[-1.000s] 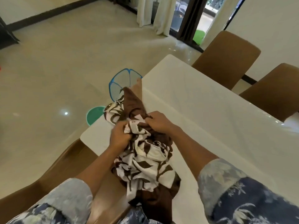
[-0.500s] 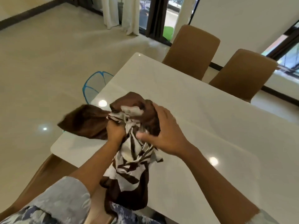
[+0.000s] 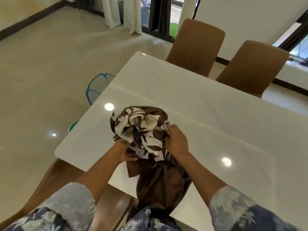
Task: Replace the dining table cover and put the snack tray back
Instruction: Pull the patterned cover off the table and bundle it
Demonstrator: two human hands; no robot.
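A bunched brown and white patterned table cover [image 3: 141,129] lies over the near left part of the bare white dining table [image 3: 208,114]. Its plain brown end hangs over the near edge. My left hand [image 3: 126,153] grips the bundle from below on its left side, partly hidden by the cloth. On the right side my right hand [image 3: 176,142] holds the folds with curled fingers. No snack tray is in view.
Two brown chairs [image 3: 196,45] stand along the table's far side. A brown chair [image 3: 70,179] is at the near left by my arm. A blue-rimmed mesh basket [image 3: 98,85] and a green object [image 3: 73,125] are on the floor left of the table.
The cloth bundle has come down from mid-air onto the tabletop, and the brown flap that stuck out to the left is gathered in. Both hands moved lower and apart.
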